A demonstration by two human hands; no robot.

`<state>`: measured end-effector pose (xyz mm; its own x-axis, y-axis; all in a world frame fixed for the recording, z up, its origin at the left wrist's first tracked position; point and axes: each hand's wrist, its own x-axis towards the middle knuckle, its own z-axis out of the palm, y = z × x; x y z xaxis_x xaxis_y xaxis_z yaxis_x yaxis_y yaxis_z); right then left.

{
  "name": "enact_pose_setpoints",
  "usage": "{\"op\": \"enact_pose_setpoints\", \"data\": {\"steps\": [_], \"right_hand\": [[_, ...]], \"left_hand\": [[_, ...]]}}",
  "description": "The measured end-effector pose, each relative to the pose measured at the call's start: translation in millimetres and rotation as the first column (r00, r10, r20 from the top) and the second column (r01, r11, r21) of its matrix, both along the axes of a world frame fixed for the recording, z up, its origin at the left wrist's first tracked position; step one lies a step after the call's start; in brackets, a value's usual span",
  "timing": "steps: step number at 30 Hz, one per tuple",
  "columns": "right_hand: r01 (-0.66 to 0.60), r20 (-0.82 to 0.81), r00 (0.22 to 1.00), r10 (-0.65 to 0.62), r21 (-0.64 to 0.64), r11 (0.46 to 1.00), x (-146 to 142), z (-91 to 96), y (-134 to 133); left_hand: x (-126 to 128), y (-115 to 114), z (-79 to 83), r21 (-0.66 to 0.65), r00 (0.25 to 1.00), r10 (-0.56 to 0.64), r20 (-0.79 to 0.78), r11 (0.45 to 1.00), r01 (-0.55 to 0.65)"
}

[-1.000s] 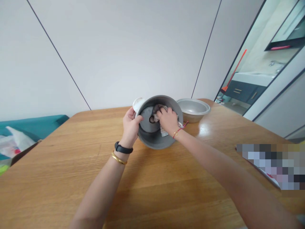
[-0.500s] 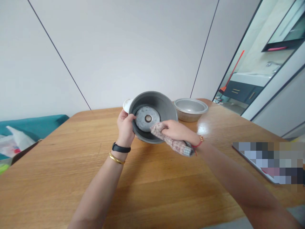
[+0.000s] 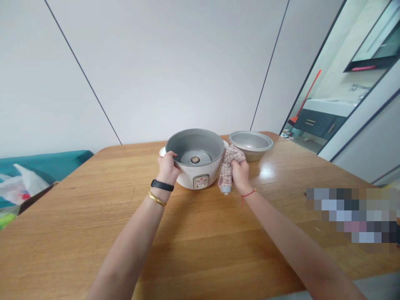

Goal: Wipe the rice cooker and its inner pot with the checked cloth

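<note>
A white rice cooker body [image 3: 190, 177] stands upright on the wooden table [image 3: 193, 237], its grey inside and round heating plate showing. My left hand [image 3: 168, 168] grips the cooker's left rim. My right hand [image 3: 240, 171] holds a patterned cloth [image 3: 228, 165] pressed against the cooker's right outer side. A metal inner pot [image 3: 250, 144] sits just to the right, behind my right hand.
A blurred flat object [image 3: 353, 218] lies on the table at the right edge. A teal seat with bags [image 3: 18, 183] is at the left beyond the table. An open doorway with a red broom [image 3: 308, 93] is at the back right.
The cooker was tilted toward me with my right hand wiping inside it; the hand came out with the cloth, and the cooker now stands upright with the cloth at its right side.
</note>
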<state>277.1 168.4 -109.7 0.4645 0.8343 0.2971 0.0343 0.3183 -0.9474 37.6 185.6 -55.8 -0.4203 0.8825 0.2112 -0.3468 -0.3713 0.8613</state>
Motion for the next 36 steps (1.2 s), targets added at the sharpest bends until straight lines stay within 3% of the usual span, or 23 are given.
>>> {"op": "enact_pose_setpoints", "data": {"steps": [6,11,13,14,15,17,19,21,22,24,27,32,36], "right_hand": [[0.011,0.079,0.997,-0.019,0.109,0.994,-17.4,-9.9,3.7],[0.032,0.009,0.999,-0.034,0.145,0.989,-12.6,-7.1,17.8],[-0.033,-0.014,0.999,0.035,0.145,0.989,-2.9,-5.8,23.9],[-0.069,-0.015,0.997,0.072,0.145,0.987,1.9,-5.4,25.8],[-0.097,-0.011,0.995,0.1,0.147,0.984,5.8,-5.2,26.8],[-0.121,0.0,0.993,0.122,0.164,0.979,9.4,-5.4,25.8],[-0.117,0.04,0.993,0.112,0.183,0.976,7.1,-7.0,20.6],[-0.075,0.149,0.988,0.046,0.19,0.979,0.7,-11.1,10.5],[-0.029,0.229,0.973,-0.018,0.2,0.979,-3.3,-14.3,3.4],[0.064,0.415,0.895,-0.165,0.246,0.967,-11.6,-22.9,-14.7],[0.076,0.69,0.667,-0.283,0.314,0.946,-25.9,-37.5,-44.8],[-0.156,0.956,0.258,-0.137,0.181,0.971,-62.7,-51.3,-68.7],[-0.458,0.999,0.04,0.005,0.014,0.889,-71.9,-61.3,-64.9]], "left_hand": [[12.0,-8.4,2.0,-0.091,1.0,0.008,0.005,0.996,-0.007],[28.5,-66.9,-24.5,-0.117,0.992,-0.08,-0.103,0.991,0.067],[23.0,-87.4,-32.8,-0.157,0.973,-0.058,-0.225,0.987,0.022],[16.0,-92.6,-33.3,-0.135,0.949,0.009,-0.316,0.989,-0.054],[6.5,-93.5,-30.9,-0.064,0.901,0.107,-0.419,0.987,-0.147],[-16.5,-83.8,-18.7,0.204,0.722,0.324,-0.611,0.946,-0.252],[-37.4,-64.3,-2.0,0.374,0.527,0.349,-0.775,0.925,-0.062],[-48.5,-44.1,11.4,0.292,0.385,0.199,-0.901,0.935,0.2],[-49.6,-35.9,15.2,0.241,0.354,0.132,-0.926,0.928,0.284],[-44.8,-25.0,16.6,0.212,0.373,0.072,-0.925,0.913,0.349],[-32.8,-20.3,10.6,0.262,0.417,0.106,-0.903,0.904,0.339],[-29.8,-20.9,7.6,0.278,0.393,0.131,-0.91,0.897,0.343],[-34.1,-20.6,9.5,0.276,0.374,0.147,-0.916,0.906,0.32]]}}
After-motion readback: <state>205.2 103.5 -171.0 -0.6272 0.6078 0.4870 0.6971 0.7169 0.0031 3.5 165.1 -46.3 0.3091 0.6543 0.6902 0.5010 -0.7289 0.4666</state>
